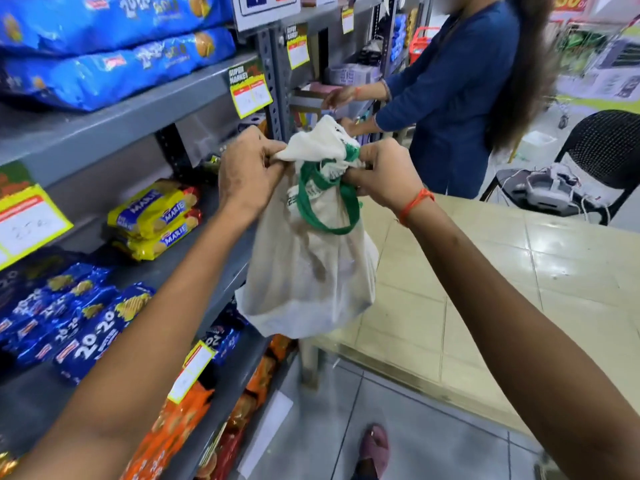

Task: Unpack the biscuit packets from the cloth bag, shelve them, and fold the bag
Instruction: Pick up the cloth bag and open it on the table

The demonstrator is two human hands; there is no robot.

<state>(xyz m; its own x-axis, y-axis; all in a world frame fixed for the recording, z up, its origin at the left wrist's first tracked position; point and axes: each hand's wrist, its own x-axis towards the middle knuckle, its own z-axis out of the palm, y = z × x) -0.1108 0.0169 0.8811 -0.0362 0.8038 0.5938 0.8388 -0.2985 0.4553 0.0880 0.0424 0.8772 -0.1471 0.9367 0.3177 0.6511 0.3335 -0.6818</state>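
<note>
A cream cloth bag with green handles hangs in the air in front of the shelves. My left hand pinches the bag's top edge on the left. My right hand grips the bunched top and a handle on the right. The bag looks limp; its inside is hidden. Yellow Marie biscuit packets lie stacked on the middle shelf just left of the bag. Blue 20-20 packets fill the shelf further left.
Large blue packets lie on the top shelf, orange packets on the lowest. A person in a blue top stands ahead at the shelving. A tiled counter is on the right, a black chair behind it.
</note>
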